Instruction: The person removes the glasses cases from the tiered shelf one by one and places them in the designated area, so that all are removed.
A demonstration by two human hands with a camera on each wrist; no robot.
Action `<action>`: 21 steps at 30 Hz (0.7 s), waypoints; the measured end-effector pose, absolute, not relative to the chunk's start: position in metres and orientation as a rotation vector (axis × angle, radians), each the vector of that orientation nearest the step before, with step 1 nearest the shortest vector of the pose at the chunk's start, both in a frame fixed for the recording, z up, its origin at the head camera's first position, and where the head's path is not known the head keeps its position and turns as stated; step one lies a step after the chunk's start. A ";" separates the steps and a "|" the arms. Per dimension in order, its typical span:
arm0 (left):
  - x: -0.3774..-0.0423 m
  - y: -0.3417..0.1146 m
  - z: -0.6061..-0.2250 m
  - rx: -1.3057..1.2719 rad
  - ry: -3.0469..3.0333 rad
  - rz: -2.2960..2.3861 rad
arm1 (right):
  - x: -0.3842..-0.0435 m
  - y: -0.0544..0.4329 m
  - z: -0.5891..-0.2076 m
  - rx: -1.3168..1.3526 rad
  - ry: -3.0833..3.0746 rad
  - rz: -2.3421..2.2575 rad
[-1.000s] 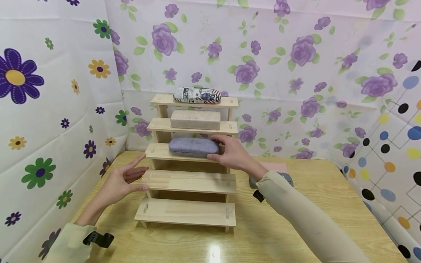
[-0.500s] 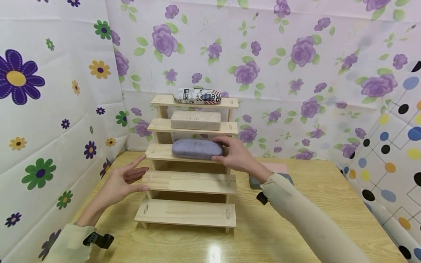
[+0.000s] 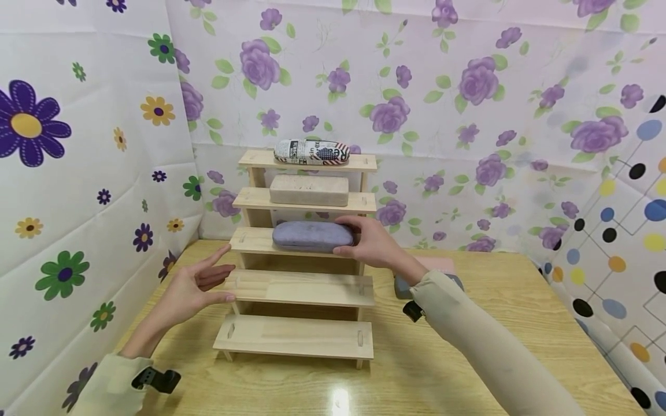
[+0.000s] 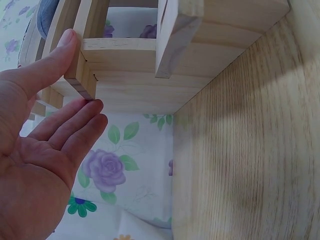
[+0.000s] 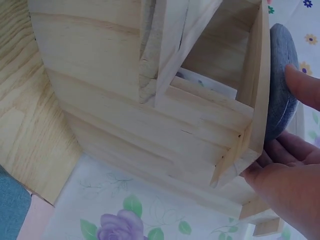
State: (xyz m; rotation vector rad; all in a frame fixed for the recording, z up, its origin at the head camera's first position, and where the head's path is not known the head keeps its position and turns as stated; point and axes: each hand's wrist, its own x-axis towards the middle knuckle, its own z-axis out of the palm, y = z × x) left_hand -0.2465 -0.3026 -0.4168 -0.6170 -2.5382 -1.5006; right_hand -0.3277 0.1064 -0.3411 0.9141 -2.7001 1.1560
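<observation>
A blue-grey glasses case (image 3: 312,236) lies on the middle tier of a stepped wooden display rack (image 3: 291,337). My right hand (image 3: 370,241) grips the case's right end, thumb at the front and fingers behind. The right wrist view shows the thumb on the glasses case (image 5: 281,82) too. My left hand (image 3: 186,290) is at the rack's left side, fingers fairly straight and spread. In the left wrist view, the left hand (image 4: 40,165) has its thumb and fingertips at the end of one shelf board (image 4: 82,75).
A newsprint-patterned case (image 3: 312,151) sits on the top tier, and a beige box-shaped case (image 3: 309,190) on the tier below. Right of the rack, a grey-blue case (image 3: 403,290) and a pink item (image 3: 439,264) lie on the wooden table (image 3: 499,323). Patterned cloths hang around.
Over the last second the right hand has shifted the glasses case slightly right and toward me on its tier. The left hand stays in place.
</observation>
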 end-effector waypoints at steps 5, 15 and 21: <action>-0.247 -0.303 -0.417 -0.615 -2.542 -1.499 | -0.327 0.108 -0.338 0.916 -2.730 1.133; -0.249 -0.304 -0.419 -0.619 -2.550 -1.499 | -0.329 0.106 -0.333 0.920 -2.765 1.174; -0.249 -0.304 -0.420 -0.620 -2.545 -1.495 | -0.328 0.106 -0.334 0.884 -2.744 1.286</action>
